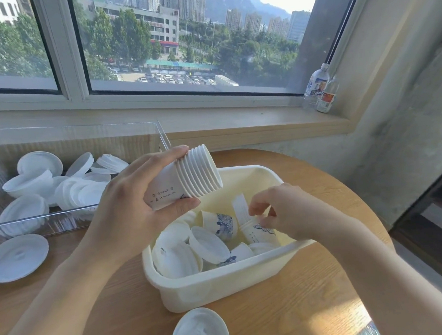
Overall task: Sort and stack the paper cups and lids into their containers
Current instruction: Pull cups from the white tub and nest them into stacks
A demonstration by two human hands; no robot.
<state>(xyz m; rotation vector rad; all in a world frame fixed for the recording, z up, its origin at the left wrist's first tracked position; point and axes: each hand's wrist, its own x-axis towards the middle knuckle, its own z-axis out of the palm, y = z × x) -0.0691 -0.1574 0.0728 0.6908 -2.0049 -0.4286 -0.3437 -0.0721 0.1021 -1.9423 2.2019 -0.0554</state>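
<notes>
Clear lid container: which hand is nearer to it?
Left. The left hand, gripping the cup stack, is beside the clear lid container; the right hand reaches into the cream tub.

High-rise flat or room, wooden table [288,305] by window [181,40], city view, bottles [316,89] on sill

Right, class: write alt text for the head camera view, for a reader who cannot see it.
A left hand holds a nested stack of paper cups over a cream tub of loose cups and lids, while the right hand reaches in for a cup.
</notes>
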